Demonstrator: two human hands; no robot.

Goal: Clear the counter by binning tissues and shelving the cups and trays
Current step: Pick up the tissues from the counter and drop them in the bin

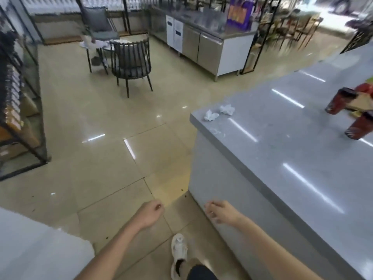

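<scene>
Two crumpled white tissues (211, 115) (227, 109) lie near the far left corner of the grey counter (282, 150). At the counter's right edge are two dark red cups, one tilted (338, 101) and another closer to me (358, 126), beside a brown tray or paper piece (361, 102) that the frame cuts off. My left hand (150, 213) hangs low over the floor with its fingers curled and nothing in it. My right hand (221, 212) is in front of the counter's white side panel, fingers loosely bent, holding nothing.
A beige tiled floor stretches ahead. A dark chair (131, 63) and a small table stand at the back. A steel cabinet counter (201, 37) runs at the back right. Black shelving racks (16, 102) line the left. My white shoe (178, 253) is below.
</scene>
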